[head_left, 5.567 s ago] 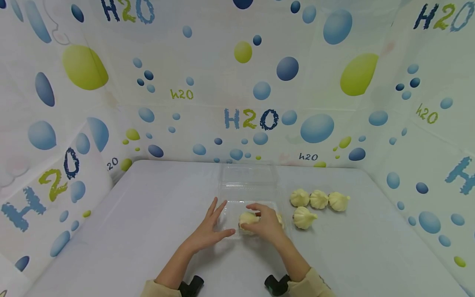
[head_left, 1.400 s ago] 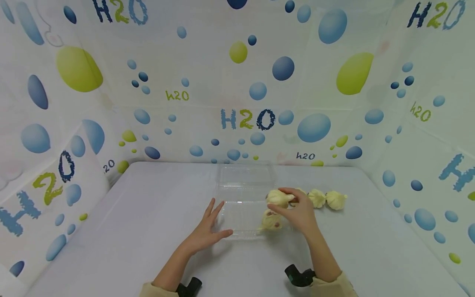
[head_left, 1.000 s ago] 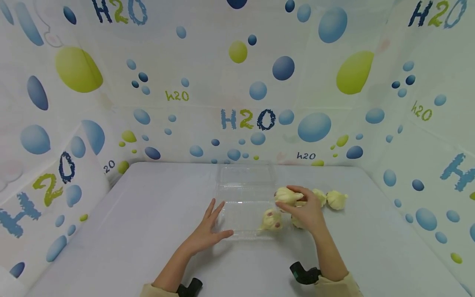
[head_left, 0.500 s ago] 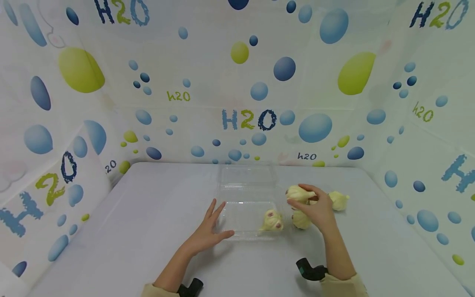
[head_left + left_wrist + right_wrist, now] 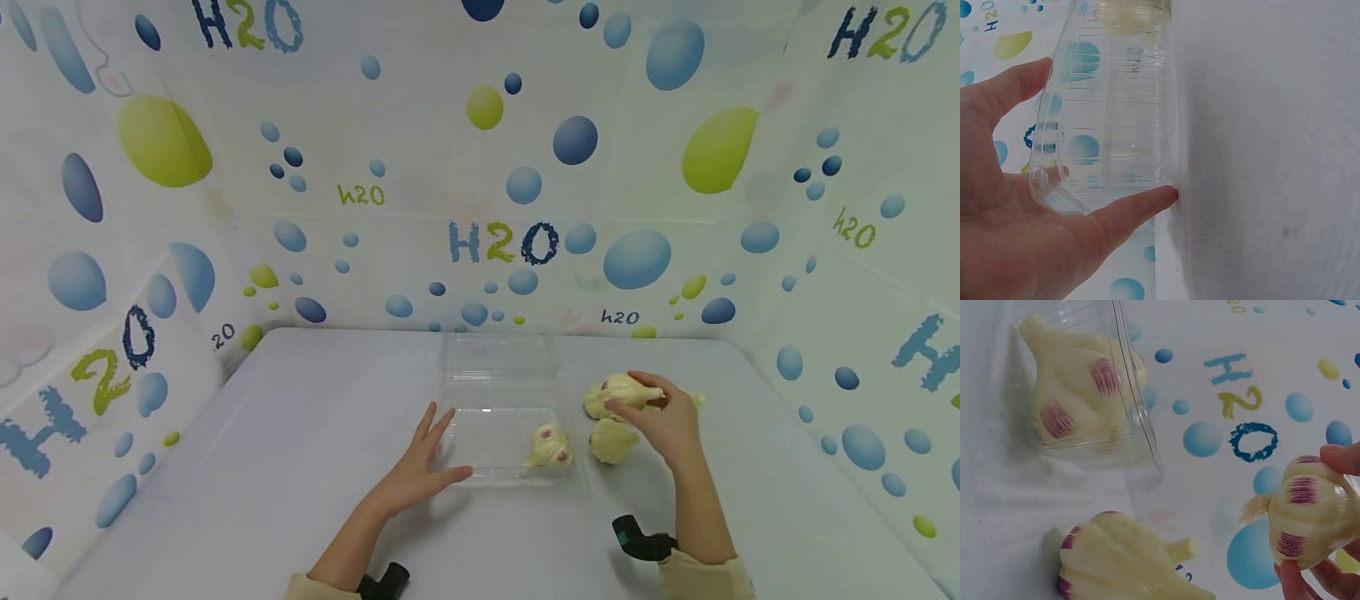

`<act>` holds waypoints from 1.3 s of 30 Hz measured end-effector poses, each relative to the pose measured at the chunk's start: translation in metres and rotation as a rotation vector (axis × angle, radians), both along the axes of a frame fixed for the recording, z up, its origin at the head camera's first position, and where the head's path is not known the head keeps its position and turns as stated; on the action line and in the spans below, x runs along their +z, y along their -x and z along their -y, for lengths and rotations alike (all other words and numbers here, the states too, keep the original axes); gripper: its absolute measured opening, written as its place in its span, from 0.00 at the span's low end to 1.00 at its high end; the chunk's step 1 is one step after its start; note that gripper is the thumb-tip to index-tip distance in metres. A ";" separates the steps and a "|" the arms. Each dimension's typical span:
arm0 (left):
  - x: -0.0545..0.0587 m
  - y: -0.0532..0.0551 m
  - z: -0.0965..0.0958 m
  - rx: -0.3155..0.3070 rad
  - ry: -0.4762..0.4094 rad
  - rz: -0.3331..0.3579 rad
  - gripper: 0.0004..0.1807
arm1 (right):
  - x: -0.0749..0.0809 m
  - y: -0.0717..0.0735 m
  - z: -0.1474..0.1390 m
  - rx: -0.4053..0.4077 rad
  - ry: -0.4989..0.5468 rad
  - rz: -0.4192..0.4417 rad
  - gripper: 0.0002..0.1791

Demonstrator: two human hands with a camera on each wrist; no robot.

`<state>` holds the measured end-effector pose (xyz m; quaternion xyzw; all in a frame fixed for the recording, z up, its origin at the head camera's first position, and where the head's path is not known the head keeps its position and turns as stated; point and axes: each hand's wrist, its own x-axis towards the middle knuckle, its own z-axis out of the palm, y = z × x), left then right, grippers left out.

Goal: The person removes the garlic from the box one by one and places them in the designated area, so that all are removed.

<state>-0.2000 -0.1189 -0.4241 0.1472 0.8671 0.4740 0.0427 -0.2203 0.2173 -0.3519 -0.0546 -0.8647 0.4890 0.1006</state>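
A clear plastic clamshell box (image 5: 487,442) stands with its lid folded back. My left hand (image 5: 420,467) touches its left end with spread, straight fingers; the left wrist view shows the thumb along the front side of the box (image 5: 1116,119). One garlic bulb (image 5: 551,446) lies inside at the right end. My right hand (image 5: 671,421) pinches another garlic bulb (image 5: 636,388) to the right of the box, above the table. In the right wrist view, thumb and fingers grip that purple-streaked bulb (image 5: 1310,509) from opposite sides.
One garlic bulb (image 5: 612,442) rests right of the box. Behind the held bulb, another bulb (image 5: 592,404) partly shows, and one more (image 5: 700,400) is mostly hidden by the hand. Patterned cloth walls (image 5: 405,150) surround the white table (image 5: 322,392). Black wrist cameras (image 5: 641,540) jut inward.
From inside the box, the right hand has lifted a garlic bulb out and carried it right, over the row of bulbs. The left hand has stayed at the box.
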 end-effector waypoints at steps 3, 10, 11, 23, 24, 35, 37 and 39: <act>-0.001 0.001 0.000 0.001 0.001 0.000 0.47 | -0.001 0.001 -0.003 -0.004 -0.007 0.012 0.37; -0.001 0.000 0.000 0.003 -0.003 -0.002 0.47 | -0.003 0.000 -0.012 -0.009 0.008 0.011 0.38; 0.000 0.000 0.000 0.004 0.000 -0.003 0.47 | -0.003 0.000 -0.013 -0.013 0.012 0.009 0.37; 0.002 0.000 -0.001 0.010 -0.006 0.009 0.47 | -0.007 0.001 -0.033 -0.051 0.034 0.059 0.39; 0.002 0.000 -0.001 0.008 -0.008 0.010 0.47 | -0.008 0.001 -0.034 -0.053 0.032 0.064 0.39; 0.002 -0.001 -0.001 0.007 -0.015 0.014 0.47 | -0.013 0.002 -0.044 -0.046 0.017 0.123 0.39; 0.002 -0.001 -0.001 0.007 -0.014 0.013 0.47 | -0.015 0.003 -0.045 -0.033 0.017 0.136 0.39; 0.002 -0.001 -0.001 0.007 -0.015 0.013 0.47 | -0.017 0.003 -0.045 -0.027 0.019 0.149 0.39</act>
